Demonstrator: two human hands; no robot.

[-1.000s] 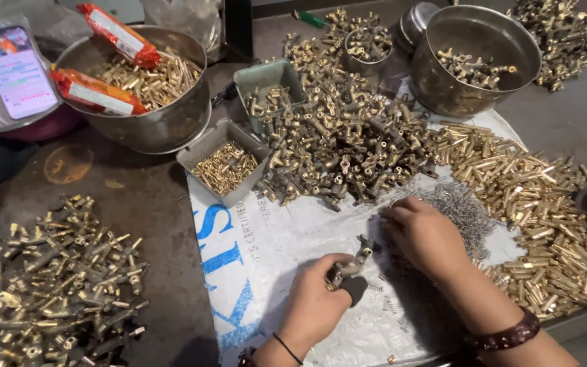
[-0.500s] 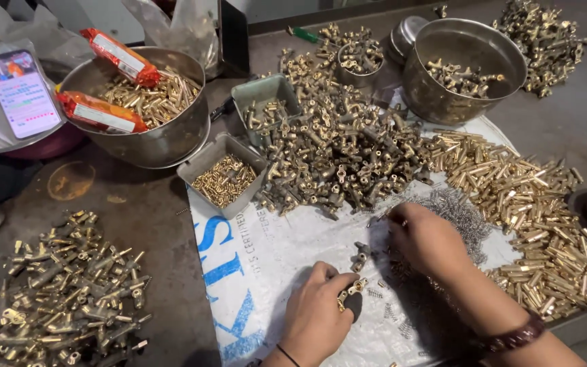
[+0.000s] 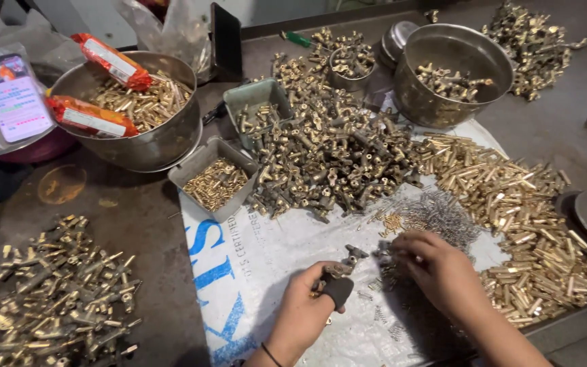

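1. Left hand (image 3: 304,309) is now down at 6 o'clock on the white sheet (image 3: 273,238), fingers curled tight round a dark fitting (image 3: 339,272). A second ago it gripped that same piece a touch higher and further right; the hold has not let go.
2. Right hand (image 3: 439,272) has slid from the 1 o'clock side of the fitting down to its 3 o'clock side, fingers half closed and pressed into the small springs (image 3: 443,214). Whether it has pinched one up, I cannot tell: the fingertips hide it.
3. The two hands stand closer than half a second ago, the fitting's tip just beside the right fingertips. My read: a small part is about to meet the fitting.
4. Nothing else has shifted. The big grey pile (image 3: 334,153) sits at 12 o'clock of the hands, the brass tubes (image 3: 511,204) at 2 o'clock, the small tray (image 3: 215,180) at 10 o'clock.
5. Far left, the done-looking heap (image 3: 56,292) at 9 o'clock lies well apart, and so do both bowls (image 3: 151,146) up top.
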